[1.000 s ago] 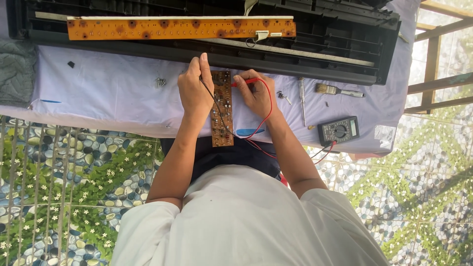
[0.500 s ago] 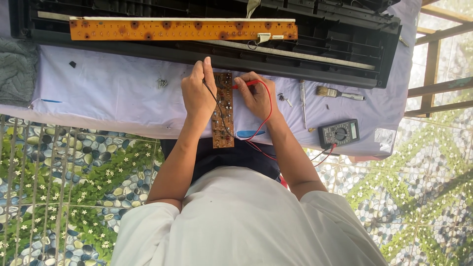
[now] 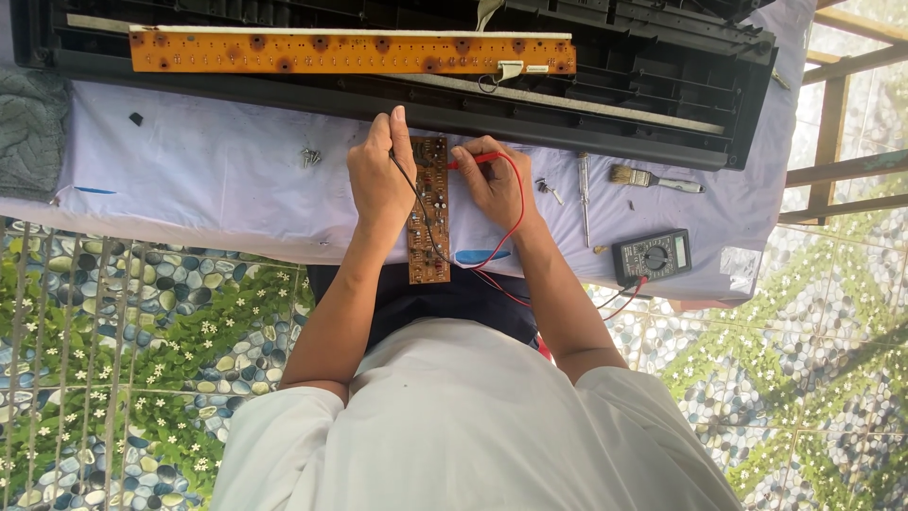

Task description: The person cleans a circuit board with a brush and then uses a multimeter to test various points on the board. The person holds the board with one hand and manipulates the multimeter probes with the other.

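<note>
A narrow brown circuit board (image 3: pixel 430 210) lies at the near edge of the cloth-covered surface (image 3: pixel 218 180). The left hand (image 3: pixel 380 175) pinches a black probe (image 3: pixel 413 187) against it; the right hand (image 3: pixel 489 180) pinches a red probe (image 3: pixel 473 161). A multimeter (image 3: pixel 651 255) sits right, with open cloth left

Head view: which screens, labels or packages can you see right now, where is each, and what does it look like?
Dark grey handheld multimeter: on the pale cloth, to the right of the hands in the picture; rectangular, with a small greyish screen and a round dial.
Small white tag: on the long orange circuit strip at the top; its print is too small to tell.
No packages or signs in view.
</note>
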